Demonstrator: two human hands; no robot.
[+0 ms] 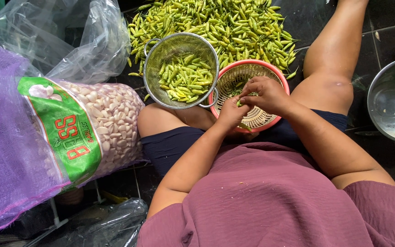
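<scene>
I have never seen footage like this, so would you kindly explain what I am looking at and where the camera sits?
There is no machine here: one camera worn on a person's head looks down at their own lap and bare hands as they sit on a dark tiled floor. The left hand and right hand meet over a pink basket, pinching a small green chilli. Beside it sits a metal strainer of chillies, with a big chilli pile behind. A mesh sack of peeled garlic lies to the left, a steel bowl to the right.
</scene>
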